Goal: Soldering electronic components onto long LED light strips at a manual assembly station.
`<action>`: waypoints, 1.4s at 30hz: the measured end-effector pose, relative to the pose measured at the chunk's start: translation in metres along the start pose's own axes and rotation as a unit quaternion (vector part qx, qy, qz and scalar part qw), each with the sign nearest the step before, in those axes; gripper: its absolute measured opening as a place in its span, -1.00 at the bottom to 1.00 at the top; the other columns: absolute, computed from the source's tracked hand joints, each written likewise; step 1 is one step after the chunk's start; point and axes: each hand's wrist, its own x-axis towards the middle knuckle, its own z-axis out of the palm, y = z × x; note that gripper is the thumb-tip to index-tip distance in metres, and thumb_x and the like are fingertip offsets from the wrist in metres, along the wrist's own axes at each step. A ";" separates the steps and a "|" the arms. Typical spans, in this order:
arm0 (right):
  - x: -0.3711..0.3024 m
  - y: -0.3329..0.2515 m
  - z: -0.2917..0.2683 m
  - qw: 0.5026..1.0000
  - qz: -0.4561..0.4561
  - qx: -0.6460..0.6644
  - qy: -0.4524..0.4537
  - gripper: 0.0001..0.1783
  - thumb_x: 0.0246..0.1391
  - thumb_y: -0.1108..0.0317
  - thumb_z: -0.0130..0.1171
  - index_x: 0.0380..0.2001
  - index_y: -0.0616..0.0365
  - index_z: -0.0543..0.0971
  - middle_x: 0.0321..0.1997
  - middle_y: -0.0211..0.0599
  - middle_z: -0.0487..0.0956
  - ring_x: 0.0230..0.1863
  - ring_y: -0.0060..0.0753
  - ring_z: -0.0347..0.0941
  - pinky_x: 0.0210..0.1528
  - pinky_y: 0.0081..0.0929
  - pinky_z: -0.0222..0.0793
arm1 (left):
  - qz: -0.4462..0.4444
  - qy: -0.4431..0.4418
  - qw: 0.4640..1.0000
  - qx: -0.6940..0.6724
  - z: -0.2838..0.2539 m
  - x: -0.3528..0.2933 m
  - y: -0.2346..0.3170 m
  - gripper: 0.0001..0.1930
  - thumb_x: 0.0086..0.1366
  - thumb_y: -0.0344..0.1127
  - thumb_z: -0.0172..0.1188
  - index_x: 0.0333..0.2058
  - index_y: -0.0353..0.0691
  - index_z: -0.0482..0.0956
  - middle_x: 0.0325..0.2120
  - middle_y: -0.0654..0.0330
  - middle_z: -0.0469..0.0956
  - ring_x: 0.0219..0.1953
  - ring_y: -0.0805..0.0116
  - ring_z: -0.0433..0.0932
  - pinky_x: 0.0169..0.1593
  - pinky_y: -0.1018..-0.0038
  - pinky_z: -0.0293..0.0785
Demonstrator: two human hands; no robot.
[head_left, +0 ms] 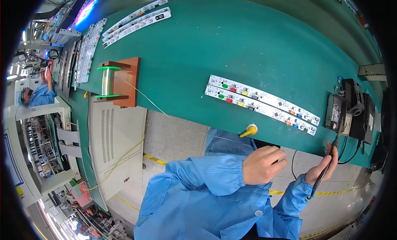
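Note:
My left hand (264, 165) is closed just off the table's front edge, its fingers curled together. A thin solder wire (151, 101) runs toward it from a spool (107, 81) with green flanges on a brown stand (131, 83); the part inside the fingers is hidden. At the right, my right hand (324, 169) grips a black soldering iron (321, 180), whose front end points into a dark open-topped box (336, 110). Two narrow white circuit boards (264, 100) with coloured components lie side by side on the green table (186, 54), in front of my hands.
A yellow plug-like piece (249, 131) sits at the table's front edge. Black soldering equipment (359, 112) with cables stands at the right. More board strips (138, 21) lie at the far left. A grey cabinet (115, 145) stands below the table, and another person (41, 93) is at the left.

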 end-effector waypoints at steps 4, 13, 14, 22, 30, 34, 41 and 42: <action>0.004 -0.001 0.000 1.000 0.026 -0.012 -0.003 -0.60 0.30 0.34 -0.16 0.10 0.37 0.35 -0.01 0.03 0.54 0.01 -0.28 0.43 0.08 -0.38 0.27 | 0.038 0.050 0.998 -0.030 -0.040 0.005 0.009 -0.79 -0.17 -0.47 0.35 -0.47 -0.30 0.55 -0.34 0.06 0.55 -0.35 0.13 0.55 -0.39 0.32 0.48; 0.015 -0.037 0.040 0.997 0.009 0.063 -0.042 -0.52 0.07 0.57 0.15 0.09 0.29 0.37 0.01 -0.02 0.53 -0.15 -0.47 0.44 -0.03 -0.52 0.36 | -0.244 0.198 0.907 0.279 -0.165 0.021 -0.030 -0.89 0.13 -0.52 0.21 -0.33 -0.37 0.60 -0.42 0.06 0.53 -0.54 0.29 0.51 -0.49 0.48 0.44; 0.018 -0.036 0.041 0.997 -0.003 0.056 -0.049 -0.51 0.05 0.58 0.16 0.09 0.29 0.37 0.01 -0.03 0.53 -0.19 -0.50 0.43 -0.07 -0.54 0.37 | -0.260 0.198 0.909 0.260 -0.165 0.018 -0.039 -0.90 0.15 -0.49 0.21 -0.34 -0.37 0.60 -0.46 0.09 0.52 -0.61 0.40 0.46 -0.55 0.52 0.37; 0.020 -0.032 0.045 0.995 -0.028 0.053 -0.076 -0.41 -0.06 0.69 0.21 0.09 0.27 0.36 0.00 -0.03 0.54 -0.30 -0.54 0.45 -0.16 -0.56 0.42 | -0.284 0.152 0.918 0.233 -0.162 0.019 -0.048 -0.92 0.17 -0.48 0.22 -0.40 -0.39 0.56 -0.59 0.19 0.51 -0.64 0.51 0.43 -0.58 0.58 0.33; 0.015 -0.024 0.035 0.985 -0.098 0.138 -0.043 -0.37 -0.18 0.78 0.23 0.04 0.22 0.37 -0.17 -0.06 0.53 -0.17 -0.32 0.46 -0.04 -0.37 0.37 | -0.308 0.245 0.919 -0.016 -0.173 0.007 -0.034 -0.88 0.28 -0.46 0.13 -0.29 -0.42 0.53 -0.49 0.15 0.58 -0.49 0.50 0.56 -0.43 0.63 0.49; 0.020 -0.024 0.033 0.977 -0.149 0.147 -0.039 -0.34 -0.21 0.82 0.19 0.04 0.18 0.35 -0.25 -0.11 0.51 -0.20 -0.28 0.44 -0.07 -0.34 0.34 | -0.306 0.216 0.920 -0.115 -0.183 0.008 -0.034 -0.80 0.31 -0.43 0.10 -0.15 -0.41 0.54 -0.33 0.14 0.58 -0.37 0.44 0.57 -0.36 0.59 0.51; 0.019 -0.017 0.038 0.973 -0.130 0.186 -0.033 -0.33 -0.24 0.82 0.19 0.03 0.20 0.35 -0.25 -0.10 0.51 -0.22 -0.26 0.45 -0.10 -0.37 0.36 | -0.299 0.223 0.915 -0.154 -0.191 0.008 -0.039 -0.79 0.25 -0.52 0.13 -0.14 -0.44 0.54 -0.32 0.08 0.60 -0.37 0.41 0.61 -0.33 0.60 0.57; 0.019 -0.017 0.037 0.974 -0.125 0.186 -0.036 -0.33 -0.24 0.82 0.19 0.03 0.20 0.35 -0.25 -0.09 0.51 -0.22 -0.26 0.45 -0.11 -0.37 0.37 | -0.294 0.212 0.916 -0.172 -0.193 0.007 -0.040 -0.79 0.25 -0.54 0.13 -0.14 -0.44 0.54 -0.31 0.07 0.60 -0.36 0.40 0.61 -0.31 0.60 0.57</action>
